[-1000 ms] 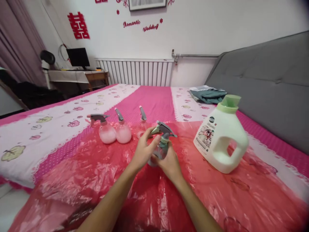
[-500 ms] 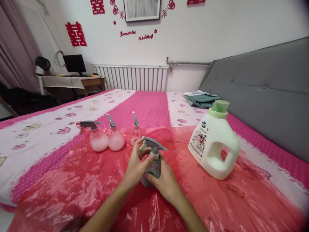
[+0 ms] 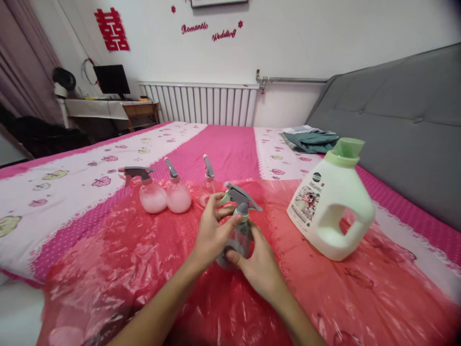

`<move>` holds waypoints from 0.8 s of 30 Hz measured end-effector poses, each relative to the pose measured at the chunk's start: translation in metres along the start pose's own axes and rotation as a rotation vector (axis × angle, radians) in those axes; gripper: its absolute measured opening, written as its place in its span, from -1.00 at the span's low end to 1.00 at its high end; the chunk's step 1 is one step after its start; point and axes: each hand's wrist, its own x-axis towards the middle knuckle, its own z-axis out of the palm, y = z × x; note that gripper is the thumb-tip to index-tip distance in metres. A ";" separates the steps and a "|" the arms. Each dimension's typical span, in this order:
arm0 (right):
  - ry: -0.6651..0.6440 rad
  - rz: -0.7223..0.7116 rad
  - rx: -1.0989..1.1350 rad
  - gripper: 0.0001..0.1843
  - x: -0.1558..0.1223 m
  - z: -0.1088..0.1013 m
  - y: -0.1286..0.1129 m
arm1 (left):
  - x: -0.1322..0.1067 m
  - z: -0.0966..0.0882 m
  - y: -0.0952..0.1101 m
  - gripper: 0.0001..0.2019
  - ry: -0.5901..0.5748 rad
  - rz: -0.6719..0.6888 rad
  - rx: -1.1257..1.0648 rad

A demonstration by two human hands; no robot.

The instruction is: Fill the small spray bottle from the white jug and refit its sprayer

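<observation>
Frame centre: spray bottle stands on red plastic sheet. Right hand clamped round its body, left hand closed on trigger head. Detergent jug at right.

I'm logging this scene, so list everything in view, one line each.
held bottle: 1, clear with a grey-green trigger, between both hands
spare bottles: 3, grey triggers, two with pinkish-white fill, in a row behind the hands
jug: 1, white with a green cap, on the sheet at right
sheet: 1, red plastic, over the near bed
bedspread: 1, pink and white, flowered, under the sheet
clothes: 1 folded pile, teal-grey, far right of the bed
headboard: 1, grey, right
radiator: 1, white, back wall
monitor: 1, black, on the desk at left
left hand: 1, at the held bottle's neck
right hand: 1, around its body
</observation>
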 end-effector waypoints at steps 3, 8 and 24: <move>0.029 -0.051 -0.065 -0.19 -0.007 0.001 -0.004 | -0.002 0.003 0.000 -0.45 0.008 0.013 -0.036; 0.143 -0.067 -0.260 -0.29 -0.012 0.004 -0.009 | -0.008 0.013 -0.002 -0.55 0.100 0.065 0.019; 0.139 0.024 -0.177 -0.26 -0.005 -0.004 -0.006 | -0.006 0.005 -0.010 -0.69 -0.079 0.132 0.210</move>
